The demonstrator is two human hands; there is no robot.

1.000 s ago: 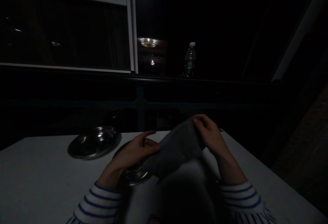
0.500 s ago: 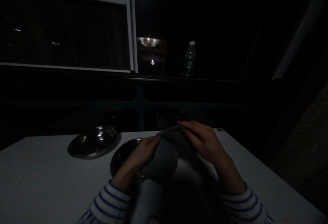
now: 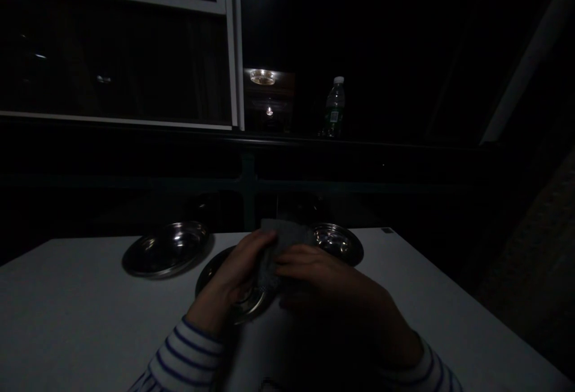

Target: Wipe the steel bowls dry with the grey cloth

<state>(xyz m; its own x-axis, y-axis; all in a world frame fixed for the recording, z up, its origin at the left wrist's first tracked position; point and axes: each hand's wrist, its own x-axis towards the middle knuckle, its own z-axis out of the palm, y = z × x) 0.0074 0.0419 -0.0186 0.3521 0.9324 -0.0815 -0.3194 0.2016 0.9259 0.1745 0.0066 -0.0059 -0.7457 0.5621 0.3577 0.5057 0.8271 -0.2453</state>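
Observation:
A grey cloth (image 3: 290, 233) is bunched between my two hands over the middle of the table. My left hand (image 3: 240, 263) grips its left side, thumb and fingers closed on the fabric. From the right, my right hand (image 3: 317, 269) presses its fingers onto the cloth; they are somewhat blurred. Beneath my left hand lies a shiny metal plate (image 3: 207, 272), partly hidden by the hand and the cloth. To the left rests another metal plate (image 3: 166, 251). Beyond my right hand sits a third metal plate (image 3: 341, 245), its near part covered by the hand.
The white table (image 3: 90, 314) ends at a dark far edge. A plastic bottle (image 3: 335, 111) with a white cap and green label stands on the dark ledge behind it. A window frame (image 3: 236, 51) rises at the left. The room is very dim.
My right hand has moved left and nearer, folding the cloth in toward my left hand. The cloth is now more compact, and the plate at the right has come into view.

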